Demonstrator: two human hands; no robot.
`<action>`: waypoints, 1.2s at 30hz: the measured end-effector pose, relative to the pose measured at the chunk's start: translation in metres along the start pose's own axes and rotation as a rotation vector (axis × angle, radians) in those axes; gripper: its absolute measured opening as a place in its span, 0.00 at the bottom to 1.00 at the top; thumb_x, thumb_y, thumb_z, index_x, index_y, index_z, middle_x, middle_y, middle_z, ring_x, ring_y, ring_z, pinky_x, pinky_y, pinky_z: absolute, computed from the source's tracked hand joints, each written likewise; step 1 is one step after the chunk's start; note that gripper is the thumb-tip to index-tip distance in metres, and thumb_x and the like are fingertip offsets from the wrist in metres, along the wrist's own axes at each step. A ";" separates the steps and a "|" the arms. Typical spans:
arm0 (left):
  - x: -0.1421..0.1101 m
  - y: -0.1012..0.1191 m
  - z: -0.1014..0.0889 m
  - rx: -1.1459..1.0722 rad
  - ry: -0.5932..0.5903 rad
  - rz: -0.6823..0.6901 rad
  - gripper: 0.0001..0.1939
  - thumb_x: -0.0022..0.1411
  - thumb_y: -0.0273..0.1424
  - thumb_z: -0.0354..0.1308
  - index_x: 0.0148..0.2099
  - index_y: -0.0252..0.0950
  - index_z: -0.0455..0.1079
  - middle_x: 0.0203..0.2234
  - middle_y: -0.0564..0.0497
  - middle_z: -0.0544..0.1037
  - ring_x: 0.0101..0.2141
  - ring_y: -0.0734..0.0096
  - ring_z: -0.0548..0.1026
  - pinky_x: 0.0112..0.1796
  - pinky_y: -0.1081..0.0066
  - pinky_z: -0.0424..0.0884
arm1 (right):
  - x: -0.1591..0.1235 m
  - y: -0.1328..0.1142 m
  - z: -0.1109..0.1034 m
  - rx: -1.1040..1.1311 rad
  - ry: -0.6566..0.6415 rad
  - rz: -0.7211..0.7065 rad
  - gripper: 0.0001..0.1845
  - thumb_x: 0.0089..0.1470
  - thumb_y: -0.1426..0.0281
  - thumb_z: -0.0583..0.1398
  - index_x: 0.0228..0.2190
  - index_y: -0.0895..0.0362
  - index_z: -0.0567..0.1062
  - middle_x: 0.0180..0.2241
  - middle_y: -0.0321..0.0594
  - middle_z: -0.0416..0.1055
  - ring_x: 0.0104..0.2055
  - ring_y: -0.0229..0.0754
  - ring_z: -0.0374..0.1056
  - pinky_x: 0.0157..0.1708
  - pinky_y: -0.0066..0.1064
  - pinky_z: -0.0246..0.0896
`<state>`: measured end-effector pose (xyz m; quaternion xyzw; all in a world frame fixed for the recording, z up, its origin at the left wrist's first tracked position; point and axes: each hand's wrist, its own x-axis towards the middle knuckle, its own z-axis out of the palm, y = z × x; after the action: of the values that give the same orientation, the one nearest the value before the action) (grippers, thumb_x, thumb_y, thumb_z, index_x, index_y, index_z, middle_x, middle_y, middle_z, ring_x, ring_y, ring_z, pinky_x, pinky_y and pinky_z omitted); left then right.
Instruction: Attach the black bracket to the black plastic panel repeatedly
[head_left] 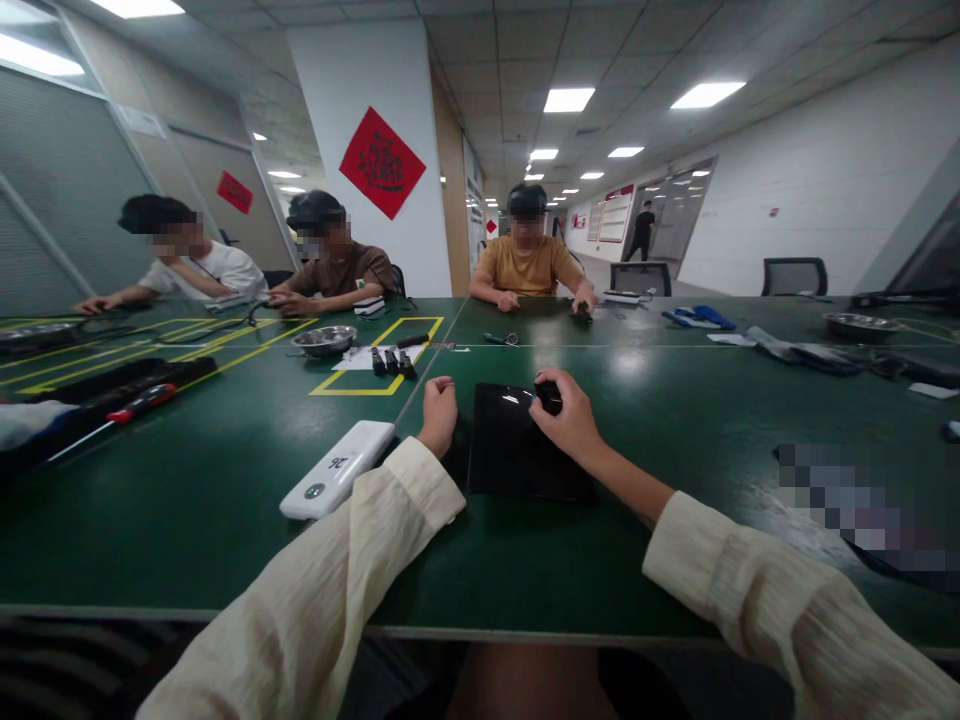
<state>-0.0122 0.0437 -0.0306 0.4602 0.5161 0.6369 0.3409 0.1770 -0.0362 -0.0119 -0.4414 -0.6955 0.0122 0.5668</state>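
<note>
My right hand [568, 418] is closed around a small dark object [550, 398], its kind too dark to make out. That hand is over the upper right part of a flat, glossy black panel [510, 450], which looks like a tablet. Left of the panel, my left hand [439, 415] rests on the table in a loose fist, with nothing visible in it. A white power bank [337, 470] marked 26 lies beside my left forearm. Several small black pieces [391, 362] stand in a row on white paper [349, 359], beyond my left hand.
Yellow tape [356, 392] marks the green table [247, 540]. A metal bowl [325, 341] is near the paper. A red-handled screwdriver [142, 403] lies at left, dark cloth [870, 510] at right. Across sits a person [527, 262]; two others sit at left.
</note>
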 end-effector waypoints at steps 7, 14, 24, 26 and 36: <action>-0.009 0.001 0.001 0.108 0.055 0.108 0.06 0.52 0.23 0.49 0.34 0.37 0.60 0.30 0.53 0.66 0.35 0.72 0.67 0.39 0.71 0.63 | -0.003 -0.002 0.002 -0.136 -0.287 -0.033 0.20 0.47 0.64 0.56 0.44 0.54 0.65 0.49 0.45 0.62 0.50 0.47 0.61 0.47 0.39 0.58; -0.003 0.020 -0.005 -0.119 0.060 0.008 0.06 0.58 0.30 0.42 0.33 0.38 0.59 0.24 0.55 0.64 0.28 0.73 0.66 0.28 0.74 0.60 | -0.033 -0.051 -0.012 -0.271 -0.473 -0.389 0.23 0.53 0.61 0.52 0.50 0.54 0.66 0.58 0.48 0.55 0.56 0.51 0.54 0.53 0.45 0.48; -0.003 0.008 -0.008 -0.039 -0.013 0.032 0.07 0.56 0.33 0.44 0.26 0.38 0.56 0.21 0.56 0.63 0.25 0.75 0.63 0.27 0.74 0.58 | -0.046 -0.054 0.002 -0.210 -0.853 -0.340 0.22 0.54 0.59 0.53 0.49 0.51 0.68 0.57 0.45 0.60 0.59 0.48 0.53 0.57 0.48 0.43; -0.009 0.007 -0.003 -0.061 -0.107 0.042 0.08 0.56 0.34 0.44 0.27 0.38 0.56 0.21 0.56 0.63 0.25 0.75 0.64 0.27 0.75 0.58 | -0.039 -0.049 -0.009 -0.201 -0.865 -0.311 0.20 0.50 0.61 0.56 0.46 0.51 0.71 0.55 0.44 0.62 0.58 0.48 0.56 0.57 0.48 0.44; -0.014 0.009 0.001 -0.001 -0.169 0.031 0.09 0.56 0.35 0.42 0.28 0.37 0.58 0.20 0.56 0.63 0.22 0.75 0.63 0.24 0.75 0.58 | -0.038 -0.012 -0.005 -0.424 -0.658 0.081 0.19 0.52 0.62 0.55 0.45 0.53 0.69 0.57 0.51 0.57 0.61 0.58 0.46 0.54 0.62 0.33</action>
<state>-0.0058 0.0291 -0.0251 0.5200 0.4780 0.6012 0.3737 0.1725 -0.0696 -0.0336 -0.5482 -0.8092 0.0314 0.2088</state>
